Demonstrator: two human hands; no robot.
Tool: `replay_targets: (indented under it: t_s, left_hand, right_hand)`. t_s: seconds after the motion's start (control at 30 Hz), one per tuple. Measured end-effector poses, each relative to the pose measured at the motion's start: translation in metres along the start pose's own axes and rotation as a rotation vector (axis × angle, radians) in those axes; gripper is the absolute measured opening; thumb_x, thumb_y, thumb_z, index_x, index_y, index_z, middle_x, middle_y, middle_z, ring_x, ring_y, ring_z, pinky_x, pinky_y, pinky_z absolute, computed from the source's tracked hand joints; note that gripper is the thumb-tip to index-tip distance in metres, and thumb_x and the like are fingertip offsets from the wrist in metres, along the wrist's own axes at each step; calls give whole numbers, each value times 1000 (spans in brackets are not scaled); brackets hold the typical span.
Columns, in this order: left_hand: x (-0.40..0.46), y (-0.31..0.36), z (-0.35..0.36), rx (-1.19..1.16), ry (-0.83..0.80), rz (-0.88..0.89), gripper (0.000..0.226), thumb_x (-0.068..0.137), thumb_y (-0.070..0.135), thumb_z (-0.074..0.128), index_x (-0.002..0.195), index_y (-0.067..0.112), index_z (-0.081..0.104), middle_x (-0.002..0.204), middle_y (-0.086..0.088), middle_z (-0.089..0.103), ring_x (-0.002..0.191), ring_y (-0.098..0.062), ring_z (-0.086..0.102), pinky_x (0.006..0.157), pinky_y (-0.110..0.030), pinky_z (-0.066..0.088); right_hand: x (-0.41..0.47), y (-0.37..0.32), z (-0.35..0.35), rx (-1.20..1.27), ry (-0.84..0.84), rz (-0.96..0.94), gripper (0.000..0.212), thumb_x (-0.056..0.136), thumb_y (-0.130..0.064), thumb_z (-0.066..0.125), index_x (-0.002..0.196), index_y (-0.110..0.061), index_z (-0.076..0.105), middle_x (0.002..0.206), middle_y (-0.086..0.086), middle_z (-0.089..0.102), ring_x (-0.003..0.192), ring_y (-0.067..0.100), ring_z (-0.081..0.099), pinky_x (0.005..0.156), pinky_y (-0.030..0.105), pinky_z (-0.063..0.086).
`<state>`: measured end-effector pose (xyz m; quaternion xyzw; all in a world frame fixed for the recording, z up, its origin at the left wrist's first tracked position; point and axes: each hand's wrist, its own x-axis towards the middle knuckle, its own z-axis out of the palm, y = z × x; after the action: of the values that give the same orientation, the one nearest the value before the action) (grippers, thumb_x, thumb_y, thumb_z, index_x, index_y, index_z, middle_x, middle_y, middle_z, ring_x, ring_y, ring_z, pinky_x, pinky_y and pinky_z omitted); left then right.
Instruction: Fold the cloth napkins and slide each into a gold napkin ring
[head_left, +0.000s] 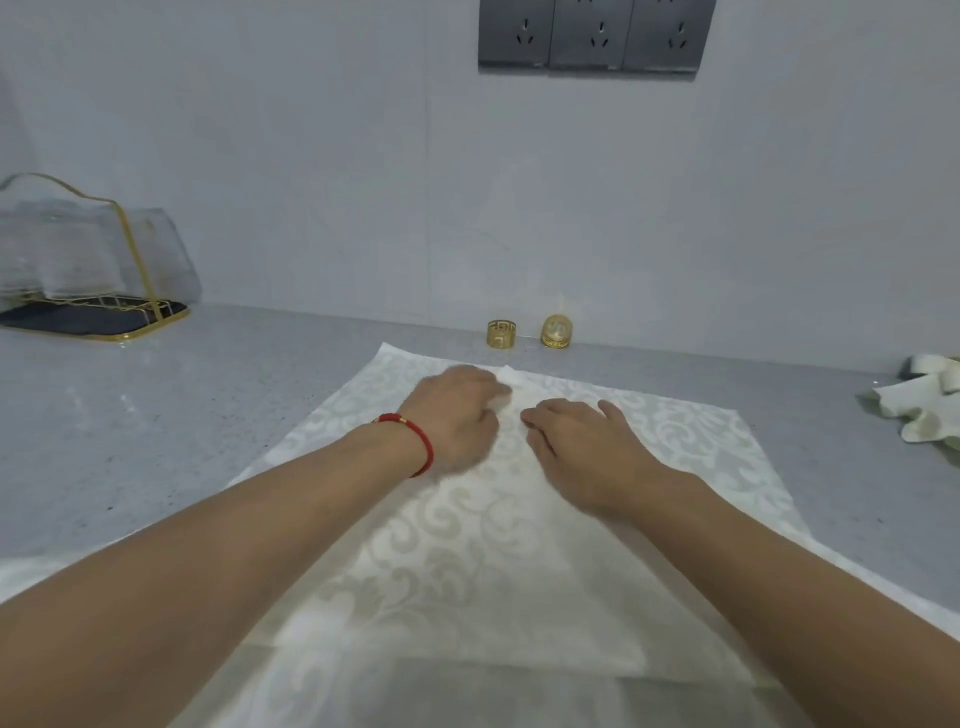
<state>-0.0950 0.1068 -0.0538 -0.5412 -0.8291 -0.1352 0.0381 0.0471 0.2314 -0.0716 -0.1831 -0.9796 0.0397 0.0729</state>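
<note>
Napkin spread flat on table: soft, light, limp; pinch at corners. Left hand grip pinching far fold; right hand grip released, pressing flat. Gold rings beyond, untouched.

Blurred, hidden and cut-off parts

The left hand is motion-blurred, its fingertips unreadable at the white patterned cloth napkin's 12 o'clock edge. At 3 o'clock, a crumpled pale cloth runs off frame; at 9 o'clock, the gold-framed clear rack is cut off.

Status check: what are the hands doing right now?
Left hand and right hand on white patterned cloth napkin. Two gold napkin rings beyond, empty. Nothing blocking.
</note>
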Motion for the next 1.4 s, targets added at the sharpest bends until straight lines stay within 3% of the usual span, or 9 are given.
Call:
replay_targets:
  t_s: [0.1,0.37,0.53,0.67,0.8,1.1,1.2,1.3,1.4]
  left_hand:
    - [4,1,11,18,-191,50,25,101,23,30,113,19,51,112,4,48,114,-16,38,110,-50,29]
    - [12,-6,16,54,-170,26,34,103,24,27,131,17,45,124,4,46,123,-16,36,115,-48,22]
    - [19,-7,18,-11,-180,11,36,102,22,28,134,17,44,124,1,47,123,-19,38,114,-48,24]
    - [23,-9,26,3,-159,17,43,103,24,26,143,15,38,141,0,42,132,-18,35,116,-45,22]
    - [22,-9,36,15,-50,24,38,102,25,27,133,14,45,126,1,47,118,-16,41,110,-44,28]
    - [21,-10,42,1,26,34,43,96,28,26,133,19,46,123,6,51,114,-13,45,105,-42,34]
    - [21,-11,39,-68,16,-11,38,96,28,30,129,19,45,122,4,53,110,-14,48,107,-42,33]
    - [16,-6,33,-141,29,-55,21,97,25,35,116,16,39,113,4,48,87,-18,43,95,-35,33]
    - [15,-3,28,-178,25,-81,26,96,23,39,120,14,36,122,3,38,87,-24,44,80,-31,30]
  right_hand:
    - [8,1,-1,24,-33,-2,37,110,-32,26,126,-21,57,126,-5,57,128,19,50,119,55,19]
    - [24,2,-1,10,-73,-22,31,109,-35,25,110,-21,53,111,-7,54,117,18,52,112,54,28]
    - [30,2,-3,-15,-59,-10,24,108,-35,28,98,-24,47,109,-6,52,112,22,53,95,46,40]
    - [40,0,-10,-55,-9,47,29,105,-33,32,98,-20,58,105,1,62,101,27,59,81,40,45]
    - [61,0,-16,-24,108,146,26,103,-25,43,109,-14,66,109,5,67,101,31,62,87,42,52]
    - [114,-6,5,112,165,368,13,98,-16,52,100,-18,65,112,6,63,111,28,54,84,37,33]
    - [115,-8,3,156,207,360,15,94,-11,54,96,-19,66,104,3,66,104,27,57,84,37,37]
    - [105,-3,3,143,229,266,15,92,-8,56,96,-19,65,103,3,67,96,28,62,80,37,47]
    - [92,2,4,101,244,189,23,92,-4,55,101,-21,68,105,1,68,95,27,62,72,33,46]
